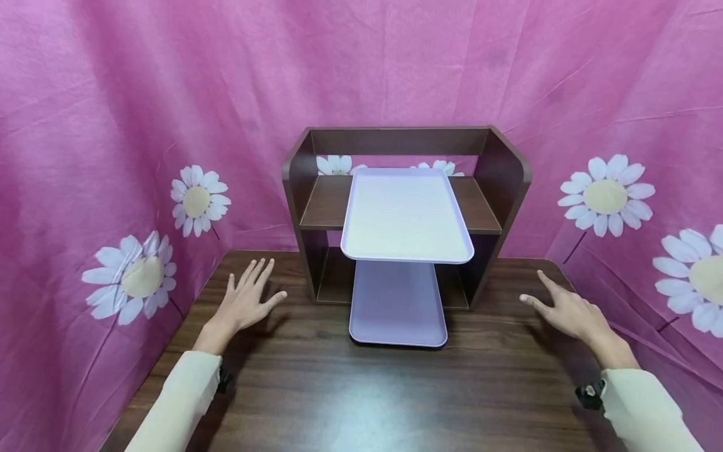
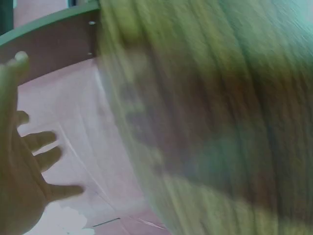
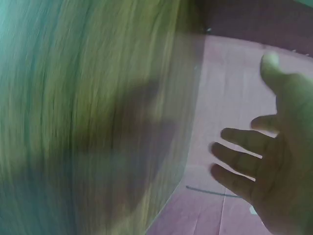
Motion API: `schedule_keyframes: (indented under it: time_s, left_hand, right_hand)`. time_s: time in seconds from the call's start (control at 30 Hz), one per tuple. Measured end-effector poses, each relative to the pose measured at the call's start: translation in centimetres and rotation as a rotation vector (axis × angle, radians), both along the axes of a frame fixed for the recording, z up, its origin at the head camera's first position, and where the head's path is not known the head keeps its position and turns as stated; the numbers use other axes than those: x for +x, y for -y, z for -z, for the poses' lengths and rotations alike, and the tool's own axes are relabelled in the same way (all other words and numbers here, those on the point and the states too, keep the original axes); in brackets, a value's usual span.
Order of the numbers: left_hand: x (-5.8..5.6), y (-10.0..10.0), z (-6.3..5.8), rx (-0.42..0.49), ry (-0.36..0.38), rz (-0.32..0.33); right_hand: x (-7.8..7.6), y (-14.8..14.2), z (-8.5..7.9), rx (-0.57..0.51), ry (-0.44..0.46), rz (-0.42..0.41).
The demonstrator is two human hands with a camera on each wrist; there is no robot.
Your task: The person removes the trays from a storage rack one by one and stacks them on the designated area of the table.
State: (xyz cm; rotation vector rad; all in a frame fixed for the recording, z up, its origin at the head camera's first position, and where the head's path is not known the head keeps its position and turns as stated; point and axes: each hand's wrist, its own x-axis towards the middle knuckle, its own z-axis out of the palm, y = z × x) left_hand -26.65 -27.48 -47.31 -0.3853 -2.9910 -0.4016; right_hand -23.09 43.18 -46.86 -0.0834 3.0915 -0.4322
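Two pale purple trays lie in a dark brown shelf in the head view. The upper tray (image 1: 407, 213) rests on the middle board and juts out past its front. Below it, the lower tray (image 1: 398, 307) reaches out of the bottom level onto the table. To the left of the shelf (image 1: 511, 169), the left hand (image 1: 244, 301) hovers over the table, fingers spread and holding nothing. On the other side, the right hand (image 1: 573, 311) is likewise raised above the wood with its thumb and index finger extended. Both wrist views show spread fingers touching nothing.
The dark wooden table (image 1: 316, 389) carries the shelf near its back edge. A pink curtain (image 1: 395, 69) with white daisies hangs behind and along both sides. A dark wrist strap (image 1: 590, 395) shows at the right sleeve.
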Motion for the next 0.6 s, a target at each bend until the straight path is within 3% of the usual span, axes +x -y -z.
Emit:
schedule_keyframes:
  time_s: [0.13, 0.27, 0.47, 0.6]
  left_hand:
    - [0.2, -0.4, -1.0, 0.03, -0.076, 0.021]
    - [0.3, -1.0, -2.2, 0.039, -0.172, 0.028]
    - [0.5, -1.9, -3.6, 0.17, -0.26, 0.035]
    - [0.7, -2.7, -4.8, 0.279, -0.307, 0.031]
  right_hand:
    - [0.5, 1.1, -0.3, -0.009, -0.091, 0.033]
    - [1.4, 2.8, -0.3, -0.096, -0.155, 0.037]
    - [3.1, 5.5, -0.6, -0.356, -0.153, 0.051]
    - [3.7, 7.5, -0.9, -0.562, -0.091, 0.084]
